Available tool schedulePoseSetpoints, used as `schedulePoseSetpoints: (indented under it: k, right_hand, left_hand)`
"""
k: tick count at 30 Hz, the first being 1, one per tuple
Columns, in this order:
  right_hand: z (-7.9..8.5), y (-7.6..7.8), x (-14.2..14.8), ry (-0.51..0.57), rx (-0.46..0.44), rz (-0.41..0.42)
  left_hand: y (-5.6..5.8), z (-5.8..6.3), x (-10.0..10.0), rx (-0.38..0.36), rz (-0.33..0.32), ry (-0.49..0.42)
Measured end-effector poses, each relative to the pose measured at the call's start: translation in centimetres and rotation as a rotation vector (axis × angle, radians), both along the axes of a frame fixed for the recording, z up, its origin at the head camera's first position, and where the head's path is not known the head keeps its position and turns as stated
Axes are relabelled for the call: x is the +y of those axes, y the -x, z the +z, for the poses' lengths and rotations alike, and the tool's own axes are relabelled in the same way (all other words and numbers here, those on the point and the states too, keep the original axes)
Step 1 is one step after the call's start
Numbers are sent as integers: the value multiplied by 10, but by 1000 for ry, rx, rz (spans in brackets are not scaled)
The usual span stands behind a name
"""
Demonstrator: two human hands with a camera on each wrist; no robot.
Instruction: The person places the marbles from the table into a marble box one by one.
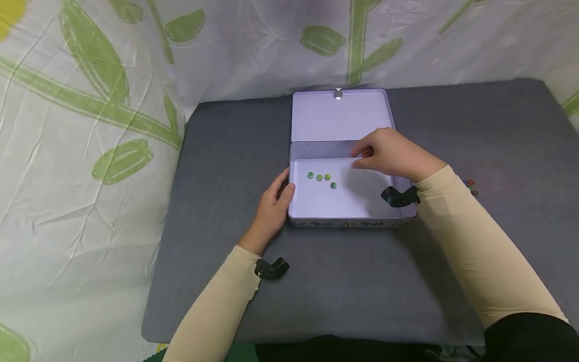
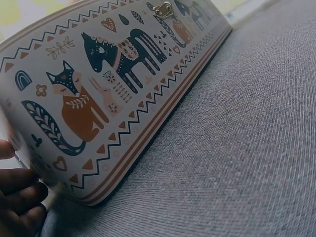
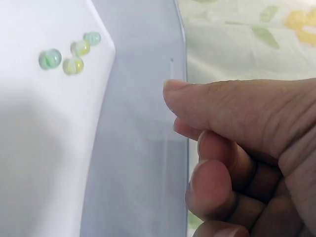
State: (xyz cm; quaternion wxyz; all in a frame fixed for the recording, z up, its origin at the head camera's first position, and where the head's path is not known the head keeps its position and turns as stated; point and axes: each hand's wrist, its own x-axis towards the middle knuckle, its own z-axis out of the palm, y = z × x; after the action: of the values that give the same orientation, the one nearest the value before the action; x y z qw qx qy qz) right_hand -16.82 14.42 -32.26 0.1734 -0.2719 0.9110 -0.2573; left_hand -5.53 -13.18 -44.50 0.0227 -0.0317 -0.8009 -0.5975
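A shallow tin box [image 1: 316,206] stands on the table with its lid [image 1: 339,120] laid back. Several green and yellow-green marbles [image 3: 50,59] lie on its white floor, toward the left. My left hand [image 1: 268,211] rests against the box's left side near the front corner, its fingers [image 2: 22,180] beside the patterned wall. Over the right half of the box hovers my right hand [image 1: 389,153]. Its thumb and forefinger stand apart in the head view, and nothing shows between them.
Small red, blue and green pieces [image 1: 471,182] lie right of the box, partly hidden by my right sleeve [image 1: 475,241]. A metal clasp [image 1: 338,93] sits at the lid's far edge. The grey table [image 1: 226,151] meets a leaf-patterned white curtain [image 1: 262,45] behind and at left.
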Motion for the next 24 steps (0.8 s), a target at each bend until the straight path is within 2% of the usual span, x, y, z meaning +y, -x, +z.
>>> schedulePoseSetpoints:
  k: [8,24]
  right_hand:
    - [7,-7,34,2,20,-80]
    - [7,-28,102,12,17,-290]
  left_hand:
    - [-1,2,2,1,-1,-21]
    - [-2,3,-3,-16,9,-12]
